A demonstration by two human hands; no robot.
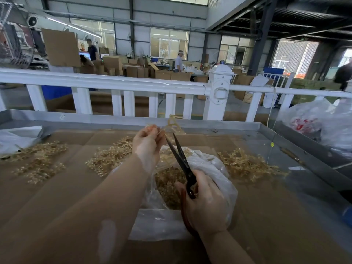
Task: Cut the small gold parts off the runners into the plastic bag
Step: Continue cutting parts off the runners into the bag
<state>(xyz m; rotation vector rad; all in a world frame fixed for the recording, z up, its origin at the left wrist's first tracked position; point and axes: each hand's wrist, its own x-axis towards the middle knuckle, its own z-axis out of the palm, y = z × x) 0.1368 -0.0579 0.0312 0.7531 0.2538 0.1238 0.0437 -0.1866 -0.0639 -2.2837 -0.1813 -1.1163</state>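
Note:
My left hand (147, 143) is raised above the table and pinches a gold runner (174, 124) whose branches stick up and to the right. My right hand (204, 204) grips the handles of dark scissors (181, 159). Their blades are parted and point up at the runner just beside my left fingers. Below both hands lies an open clear plastic bag (215, 168) holding a heap of small gold parts (169, 185).
Piles of gold runners lie on the cardboard-covered table: left (38, 161), centre (112, 155) and right (247, 164). A metal rim (106, 119) and white railing (118, 82) bound the far side. More plastic bags sit at far right (314, 121) and far left (17, 138).

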